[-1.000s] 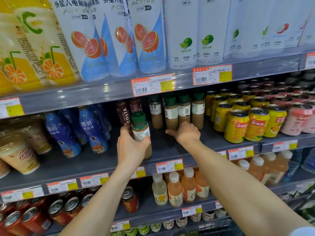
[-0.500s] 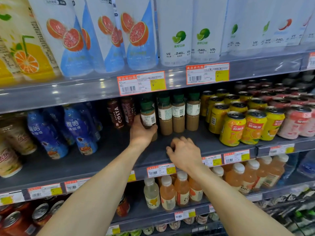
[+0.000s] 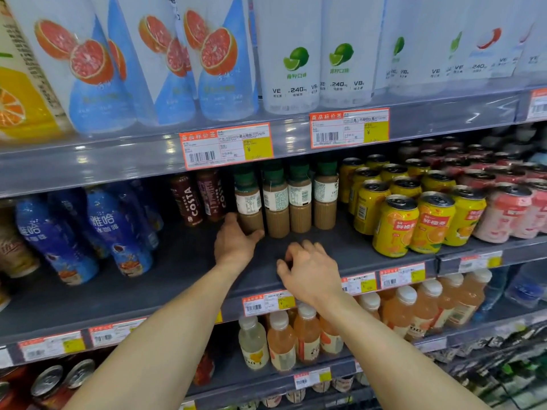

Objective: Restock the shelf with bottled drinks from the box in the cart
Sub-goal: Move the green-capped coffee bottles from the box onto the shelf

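Centre of frame, middle shelf [image 3: 177, 276]: row of 4 green-capped coffee bottles [image 3: 299, 202]. The leftmost bottle [image 3: 248, 202] stands just beside 2 dark Costa bottles [image 3: 189, 199]. Left hand [image 3: 235, 244]: fingers and thumb curled round that bottle's base. Right hand [image 3: 310, 273]: loosely curled, holding nothing, above the shelf's front edge. Yellow cans [image 3: 414, 220]: right of centre. Step judged: seating 1 bottle in its row. Next move calls for releasing it upright, level with its 3 neighbours, then fetching another from the box, which is not in view.

Four upright green-capped bottles [image 3: 276, 202] of tan drink, side by side at the back of the grey shelf [image 3: 177, 261].
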{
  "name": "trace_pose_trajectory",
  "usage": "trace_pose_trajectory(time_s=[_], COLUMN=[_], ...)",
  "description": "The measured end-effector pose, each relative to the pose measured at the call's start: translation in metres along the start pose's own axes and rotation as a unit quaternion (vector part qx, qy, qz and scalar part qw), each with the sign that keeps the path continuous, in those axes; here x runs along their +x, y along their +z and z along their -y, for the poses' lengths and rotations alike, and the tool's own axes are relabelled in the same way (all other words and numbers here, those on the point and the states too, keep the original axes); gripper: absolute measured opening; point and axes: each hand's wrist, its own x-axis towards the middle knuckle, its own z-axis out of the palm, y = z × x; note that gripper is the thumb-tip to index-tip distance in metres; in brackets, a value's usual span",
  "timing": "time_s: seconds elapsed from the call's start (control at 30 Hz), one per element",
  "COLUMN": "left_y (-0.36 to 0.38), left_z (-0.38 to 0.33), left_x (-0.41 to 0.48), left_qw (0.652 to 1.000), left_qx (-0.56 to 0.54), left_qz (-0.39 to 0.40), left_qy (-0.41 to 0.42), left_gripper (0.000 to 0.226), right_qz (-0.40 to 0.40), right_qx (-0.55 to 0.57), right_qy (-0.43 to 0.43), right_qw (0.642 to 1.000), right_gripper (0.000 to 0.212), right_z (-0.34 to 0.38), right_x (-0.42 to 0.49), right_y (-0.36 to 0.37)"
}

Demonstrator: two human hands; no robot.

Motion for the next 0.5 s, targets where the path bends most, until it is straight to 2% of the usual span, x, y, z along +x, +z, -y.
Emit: trace_pose_trajectory(time_s=[0.33,0.5], left_y=[0.0076,-0.0008], left_z=[-0.0037,-0.0016], left_x=[0.0000,-0.0037], left_qw=[0.999,1.000], left_qx=[0.035,0.008], left_qz=[-0.031,0.006], left_qy=[0.006,0.002], left_gripper=[0.059,0.076], right_qz=[0.003,0.018], right_qx=[0.005,0.010], right_qy=[-0.002,0.005], right_qw=[1.000,1.000], right_gripper=[0.032,0.030], right_z=[0.0002,0.0007], right_x=[-0.0001,0.0005], right_y=[-0.0006,-0.0025])
